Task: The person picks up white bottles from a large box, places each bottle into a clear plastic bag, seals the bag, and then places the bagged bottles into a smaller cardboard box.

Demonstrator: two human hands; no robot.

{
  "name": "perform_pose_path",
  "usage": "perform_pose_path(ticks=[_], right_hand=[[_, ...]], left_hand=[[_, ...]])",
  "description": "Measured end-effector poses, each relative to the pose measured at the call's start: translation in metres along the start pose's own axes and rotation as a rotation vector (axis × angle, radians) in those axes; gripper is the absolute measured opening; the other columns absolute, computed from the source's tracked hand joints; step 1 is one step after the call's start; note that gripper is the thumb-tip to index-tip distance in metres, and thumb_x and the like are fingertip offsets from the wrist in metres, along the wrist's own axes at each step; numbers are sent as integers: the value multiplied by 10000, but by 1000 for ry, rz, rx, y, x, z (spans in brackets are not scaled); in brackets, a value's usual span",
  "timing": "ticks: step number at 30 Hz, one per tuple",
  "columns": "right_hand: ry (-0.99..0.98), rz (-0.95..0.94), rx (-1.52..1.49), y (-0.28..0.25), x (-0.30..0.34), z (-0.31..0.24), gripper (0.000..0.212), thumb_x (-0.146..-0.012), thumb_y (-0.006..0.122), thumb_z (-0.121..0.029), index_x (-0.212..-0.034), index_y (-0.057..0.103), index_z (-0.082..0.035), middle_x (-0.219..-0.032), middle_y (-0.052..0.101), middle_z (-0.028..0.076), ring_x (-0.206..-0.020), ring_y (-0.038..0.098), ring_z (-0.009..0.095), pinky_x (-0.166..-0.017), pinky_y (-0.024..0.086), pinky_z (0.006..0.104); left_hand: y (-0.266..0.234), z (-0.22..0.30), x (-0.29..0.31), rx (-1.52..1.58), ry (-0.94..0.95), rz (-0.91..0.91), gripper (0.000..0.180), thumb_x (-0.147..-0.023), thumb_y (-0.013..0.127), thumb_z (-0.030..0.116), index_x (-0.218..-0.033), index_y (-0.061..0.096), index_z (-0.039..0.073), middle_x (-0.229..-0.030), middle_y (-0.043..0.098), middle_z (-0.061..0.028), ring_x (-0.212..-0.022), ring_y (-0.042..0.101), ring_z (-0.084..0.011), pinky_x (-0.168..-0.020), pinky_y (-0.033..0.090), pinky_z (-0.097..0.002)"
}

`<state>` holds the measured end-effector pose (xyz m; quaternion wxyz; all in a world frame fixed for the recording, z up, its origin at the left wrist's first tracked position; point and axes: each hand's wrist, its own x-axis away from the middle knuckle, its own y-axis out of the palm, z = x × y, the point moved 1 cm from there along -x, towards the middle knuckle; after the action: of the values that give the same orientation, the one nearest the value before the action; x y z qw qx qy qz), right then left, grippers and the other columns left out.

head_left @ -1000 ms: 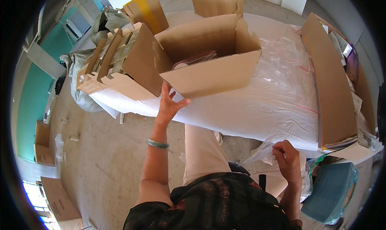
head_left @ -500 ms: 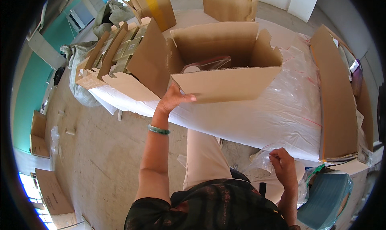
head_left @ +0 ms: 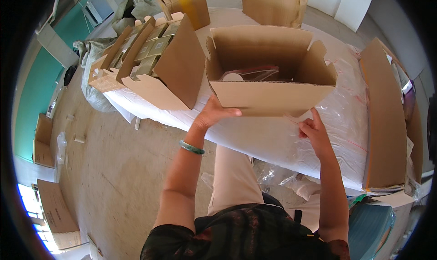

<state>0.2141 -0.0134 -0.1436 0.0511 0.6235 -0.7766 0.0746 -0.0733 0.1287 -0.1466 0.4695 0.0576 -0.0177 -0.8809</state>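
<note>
An open cardboard box [head_left: 273,98] stands before me on the white-covered table, with a clear zip bag [head_left: 264,72] and a round white item [head_left: 233,77] inside. My left hand [head_left: 214,112], a green bangle at its wrist, grips the box's lower left corner; its thumb lies along the front face and the other fingers are hidden. At the lower right corner is my right hand [head_left: 314,130], index finger stretched toward the box and the other fingers curled. A faint reddish strip shows beside those curled fingers; what they hold is unclear.
Left of the box, an open carton [head_left: 182,69] holds small olive-coloured boxes. A tall carton [head_left: 387,123] with mixed contents stands at the right. Two cartons sit at the back. Clear plastic [head_left: 275,173] lies below the table's edge, near a blue-grey wrapped seat [head_left: 371,228].
My right hand has risen from the clear plastic near my lap to the box's lower right corner. My left hand stays on the box. The whole view has shifted slightly.
</note>
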Motion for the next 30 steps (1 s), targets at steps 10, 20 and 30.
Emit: perform_pose_path(ticks=[10, 20, 30], right_hand=[[-60, -165, -5, 47, -85, -12, 537, -874, 560, -90, -1343, 299, -108, -773, 534, 32, -666, 502, 106, -602, 427, 256], [-38, -28, 57, 78, -128, -9, 676, -879, 595, -128, -1428, 212, -35, -782, 547, 19, -686, 535, 103, -584, 427, 237], [-31, -109, -76, 24, -27, 10, 195, -892, 589, -162, -1031, 607, -25, -815, 563, -4, -731, 550, 101, -702, 456, 245]], left_hand=[[-5, -45, 16, -236, 136, 361, 903, -674, 819, 112, -1363, 257, -45, -1186, 532, -148, -1084, 527, -233, -932, 439, -334], [16, -44, 4, -288, 267, 712, 1124, -672, 825, 157, -1449, 31, -15, -1447, 243, -233, -1342, 265, -321, -1087, 263, -378], [32, -31, 50, -375, 214, 726, 1022, -739, 777, 168, -1457, 70, -3, -1480, 199, -233, -1368, 231, -326, -1095, 212, -411]])
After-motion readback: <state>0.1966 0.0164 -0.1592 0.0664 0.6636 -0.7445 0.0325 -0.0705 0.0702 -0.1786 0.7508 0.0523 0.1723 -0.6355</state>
